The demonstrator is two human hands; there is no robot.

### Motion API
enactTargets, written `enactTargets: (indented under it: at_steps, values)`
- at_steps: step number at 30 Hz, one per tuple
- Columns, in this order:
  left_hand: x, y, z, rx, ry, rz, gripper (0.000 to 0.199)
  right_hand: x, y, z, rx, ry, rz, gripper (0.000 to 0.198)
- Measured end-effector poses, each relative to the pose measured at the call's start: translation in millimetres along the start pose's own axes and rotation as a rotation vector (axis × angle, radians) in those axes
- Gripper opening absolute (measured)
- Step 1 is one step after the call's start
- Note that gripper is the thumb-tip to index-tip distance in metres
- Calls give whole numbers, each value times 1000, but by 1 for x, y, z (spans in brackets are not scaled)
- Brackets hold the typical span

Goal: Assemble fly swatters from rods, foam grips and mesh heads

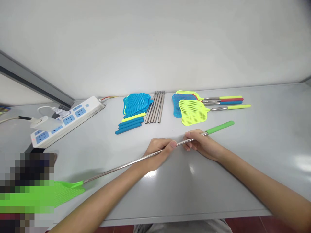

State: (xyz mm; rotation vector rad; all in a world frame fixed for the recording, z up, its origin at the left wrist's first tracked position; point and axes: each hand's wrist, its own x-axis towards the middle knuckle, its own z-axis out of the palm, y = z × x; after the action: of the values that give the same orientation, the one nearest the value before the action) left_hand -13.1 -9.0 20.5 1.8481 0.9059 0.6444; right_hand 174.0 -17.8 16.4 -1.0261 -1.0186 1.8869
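Observation:
A green fly swatter (70, 194) with a long, extended telescopic metal rod slants across the front of the table. Its mesh head is at the lower left, partly behind a pixelated patch, and its green grip points to the upper right. My left hand (160, 150) is closed round the middle of the rod, thumb on top. Near the grip, my right hand (200, 144) holds the thicker end of the rod between thumb and fingers. Beyond my hands lie finished-looking swatters, the nearest a yellow swatter (193, 111) with its rod short.
Blue swatter heads (137, 103) are piled at the back, beside several metal rods (155, 108). Blue grip sleeves (130, 125) and a yellow sleeve (133, 117) lie in front. A white power strip (70, 121) with plugged-in cords stands at the left. A wall rises behind the table (194, 194).

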Motion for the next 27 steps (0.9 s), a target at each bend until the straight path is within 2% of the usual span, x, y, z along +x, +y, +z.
enactTargets:
  at_steps: [6, 11, 16, 22, 27]
  values:
    - [0, -2, 0, 18, -4, 22, 45, -2, -2, 1, -5, 0, 2, 37]
    - [1, -7, 3, 71, -18, 117, 42, -1, -3, 1, -15, -9, 7, 37]
    - [2, -8, 3, 98, -32, 115, 40, -1, -4, 3, -41, -8, 14, 38]
    - [0, -6, 1, 52, -42, 102, 42, -6, 0, 14, -27, 12, -1, 41]
    - [1, 1, 0, -122, -164, 94, 36, -8, 10, 24, 15, -53, 25, 39]
